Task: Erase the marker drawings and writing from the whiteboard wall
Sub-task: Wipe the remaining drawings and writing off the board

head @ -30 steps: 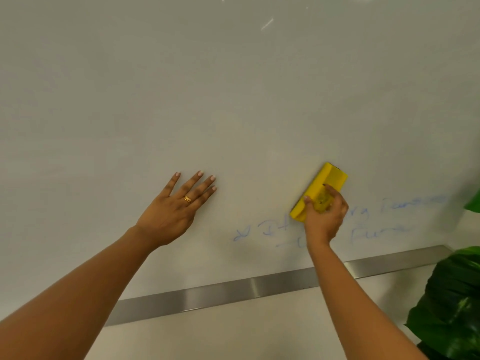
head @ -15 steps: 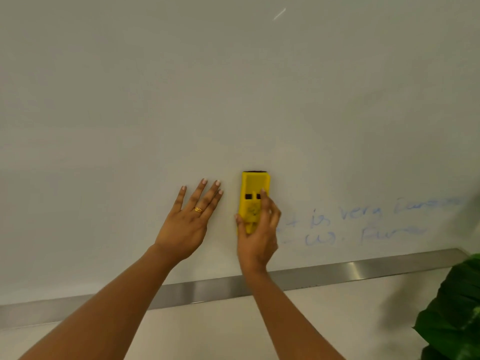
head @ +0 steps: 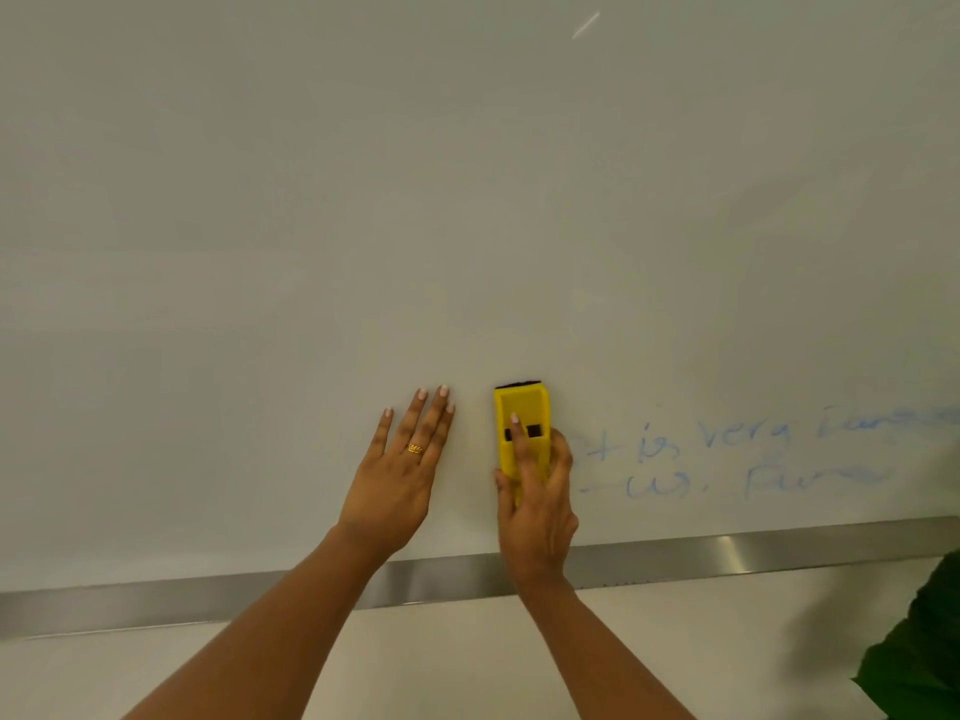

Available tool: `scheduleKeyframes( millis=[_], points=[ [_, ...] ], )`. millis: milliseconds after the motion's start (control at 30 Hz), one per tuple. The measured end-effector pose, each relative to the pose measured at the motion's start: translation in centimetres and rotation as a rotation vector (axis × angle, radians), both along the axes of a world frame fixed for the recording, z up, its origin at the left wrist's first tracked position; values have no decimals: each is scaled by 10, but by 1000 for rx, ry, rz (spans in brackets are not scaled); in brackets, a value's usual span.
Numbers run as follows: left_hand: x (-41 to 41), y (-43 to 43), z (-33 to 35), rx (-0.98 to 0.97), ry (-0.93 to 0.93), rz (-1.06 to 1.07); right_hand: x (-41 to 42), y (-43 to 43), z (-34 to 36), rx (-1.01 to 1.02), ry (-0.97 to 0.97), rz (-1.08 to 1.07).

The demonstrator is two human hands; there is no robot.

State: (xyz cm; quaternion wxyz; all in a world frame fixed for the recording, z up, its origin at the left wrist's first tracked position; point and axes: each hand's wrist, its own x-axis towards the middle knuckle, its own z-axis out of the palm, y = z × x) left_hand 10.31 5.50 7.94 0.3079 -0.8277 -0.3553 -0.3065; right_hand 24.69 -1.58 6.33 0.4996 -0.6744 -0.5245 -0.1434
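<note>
The right hand [head: 537,504] is gripping an upright yellow eraser [head: 521,431] against the whiteboard [head: 467,200], with the remaining blue writing [head: 753,454] lying just right of the eraser, while the left hand [head: 400,475] is pressing flat, fingers straight.

One left hand [head: 395,475], one right hand [head: 537,506], one yellow eraser [head: 522,407], one ring [head: 414,449], two lines of blue writing [head: 717,436]

Eraser [head: 521,433] btwn left hand [head: 397,475] & writing [head: 737,454], above ledge [head: 727,556].
</note>
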Motion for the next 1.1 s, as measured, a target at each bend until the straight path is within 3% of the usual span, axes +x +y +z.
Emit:
scheduleKeyframes(
  millis=[267,433,700,933,1100],
  points=[
    [4,-2,-9,-25,3,29,69,-9,12,60,219,-133],
    [9,-2,-12,-36,-24,50,59,-6,12,98,257,-123],
    [8,-6,-8,-45,-32,29,17,-4,-9,2,-38,87],
    [31,-14,-4,-4,62,-23,38,-5,-11,-41,-220,38],
    [66,-12,10,35,100,-48,74,-9,-1,5,-201,-39]
  ],
)
